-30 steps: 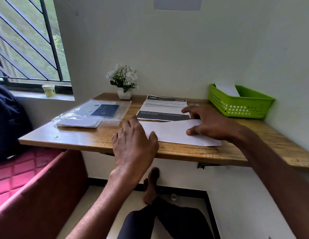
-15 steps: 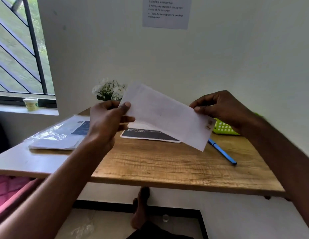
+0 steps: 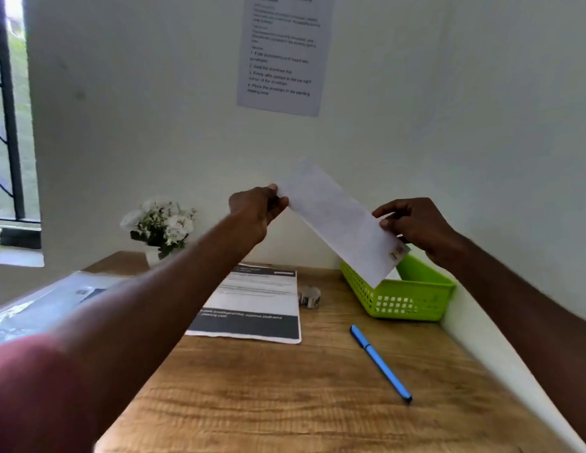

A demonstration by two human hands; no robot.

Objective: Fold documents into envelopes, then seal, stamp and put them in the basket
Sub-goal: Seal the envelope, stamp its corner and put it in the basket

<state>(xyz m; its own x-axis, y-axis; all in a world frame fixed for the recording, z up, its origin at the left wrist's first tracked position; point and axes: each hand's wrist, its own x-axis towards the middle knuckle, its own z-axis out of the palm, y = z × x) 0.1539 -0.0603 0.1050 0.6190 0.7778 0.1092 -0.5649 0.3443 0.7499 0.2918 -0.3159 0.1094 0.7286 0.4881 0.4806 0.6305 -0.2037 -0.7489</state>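
Observation:
I hold a white envelope (image 3: pixel 337 220) in the air, tilted down to the right, with a small stamp near its lower right corner. My left hand (image 3: pixel 257 209) pinches its upper left end. My right hand (image 3: pixel 416 225) pinches its right end. The envelope's low corner hangs over the green basket (image 3: pixel 412 300), which stands against the wall at the back right of the wooden table (image 3: pixel 318 403). A printed document (image 3: pixel 252 305) lies flat on the table, left of the basket.
A blue pen (image 3: pixel 380 362) lies on the table right of centre. A small tape roll (image 3: pixel 309 296) sits beside the document. A white flower pot (image 3: pixel 161 228) stands at the back left, a plastic sleeve of papers (image 3: pixel 49 305) at the left. An instruction sheet (image 3: pixel 283 50) hangs on the wall.
Both hands lifted the envelope off the table and carried it up and to the right, over the basket. My view has moved closer to the table and tilted up.

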